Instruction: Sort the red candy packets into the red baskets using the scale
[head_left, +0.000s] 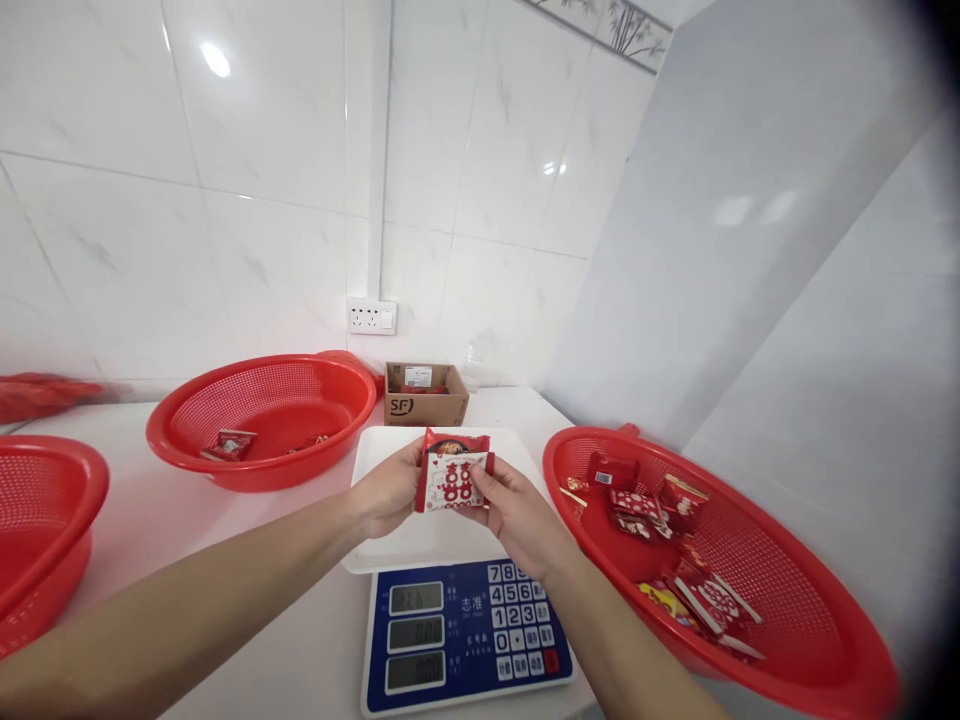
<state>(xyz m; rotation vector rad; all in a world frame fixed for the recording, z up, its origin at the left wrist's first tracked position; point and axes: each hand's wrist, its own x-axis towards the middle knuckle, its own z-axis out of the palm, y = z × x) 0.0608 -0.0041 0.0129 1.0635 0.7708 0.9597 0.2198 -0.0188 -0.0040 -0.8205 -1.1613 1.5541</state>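
Two small snack packets are held together above the scale's white weighing pan (390,550). The front one is a white and red packet (448,484) printed with red characters; behind it, the top of a red snack packet (459,443) with a food picture shows. My left hand (391,492) is closed on the left edge of the packets, its fingertips partly hidden. From the right, my right hand (517,510) pinches them, thumb across the front. Below sits the blue scale panel (469,640), with three displays and a keypad.
A red plastic basket (795,520) with several assorted packets stands at the right. Another red basket (262,400), back left, holds a few packets. Part of a third basket (49,500) shows at the left edge. Behind the scale stands a cardboard box (431,408) near the tiled wall.
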